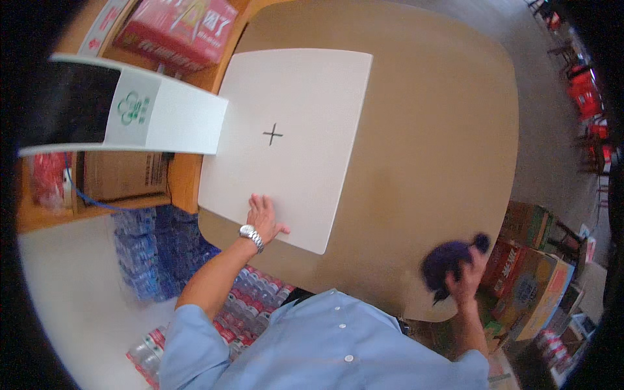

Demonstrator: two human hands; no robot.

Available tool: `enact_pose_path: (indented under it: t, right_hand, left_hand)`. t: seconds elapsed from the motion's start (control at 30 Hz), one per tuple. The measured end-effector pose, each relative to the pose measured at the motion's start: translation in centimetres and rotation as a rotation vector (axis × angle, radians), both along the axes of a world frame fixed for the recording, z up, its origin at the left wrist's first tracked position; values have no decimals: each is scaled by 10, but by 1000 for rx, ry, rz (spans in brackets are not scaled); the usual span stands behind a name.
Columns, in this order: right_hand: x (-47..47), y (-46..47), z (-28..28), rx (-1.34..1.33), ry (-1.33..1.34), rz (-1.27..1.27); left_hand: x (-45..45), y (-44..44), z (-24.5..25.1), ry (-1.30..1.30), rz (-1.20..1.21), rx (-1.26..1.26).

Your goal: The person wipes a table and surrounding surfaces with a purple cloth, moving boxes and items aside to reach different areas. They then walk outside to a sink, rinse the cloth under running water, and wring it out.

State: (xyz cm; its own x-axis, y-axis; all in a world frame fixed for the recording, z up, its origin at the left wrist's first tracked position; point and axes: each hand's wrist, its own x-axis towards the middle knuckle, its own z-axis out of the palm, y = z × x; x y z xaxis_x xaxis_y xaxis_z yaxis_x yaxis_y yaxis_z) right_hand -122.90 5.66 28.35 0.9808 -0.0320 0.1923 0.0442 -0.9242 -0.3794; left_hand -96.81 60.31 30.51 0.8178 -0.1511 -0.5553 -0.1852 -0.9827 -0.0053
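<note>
My left hand point(262, 218) lies palm down on the near edge of a white board point(307, 107), thumb apart from the fingers. A metal-banded wristwatch point(250, 236) is on that wrist. The board bears a small black cross point(273, 134) near its middle and rests on a brown tabletop point(419, 136). Over the table's near right corner, my right hand point(467, 278) grips a dark purple, soft-looking item point(444, 265) with a round knob at one end. Motion blur hides exactly what it is, and whether it touches the tabletop cannot be told.
A white panelled stand point(183, 114) with a green emblem meets the board's left edge. A red carton point(180, 31) sits on the wooden shelf behind. Shrink-wrapped bottles point(251, 302) stand below left; cardboard boxes point(524, 278) are stacked beyond the table's right edge.
</note>
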Motion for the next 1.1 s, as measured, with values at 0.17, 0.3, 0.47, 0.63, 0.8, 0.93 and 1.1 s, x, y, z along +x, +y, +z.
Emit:
enact_pose_path:
  t: [0.17,0.3,0.47,0.63,0.8,0.93,1.1]
  right_hand:
    - [115,-14,-22,-19,74,-752]
    - [266,52,-37,117,-155,-504]
    - [368,233,-19,635,-185,-124]
    - [213,403,-30,231,-183,600]
    - [107,404,5,289,39,696]
    - [98,394,23,255,131,575]
    - [117,465,-4,128,15,676]
  left_hand:
    - [-1,-3,0,-41,74,-11]
    - [-14,9,-7,-164,105,-122]
    - [-77,18,-15,-426,124,-367]
    - [-206,70,-3,-466,275,-584]
    - [-337,138,-16,-156,695,-478]
    - [-414,171,-88,325,715,-382]
    - [-431,185,-144,538,400,-166]
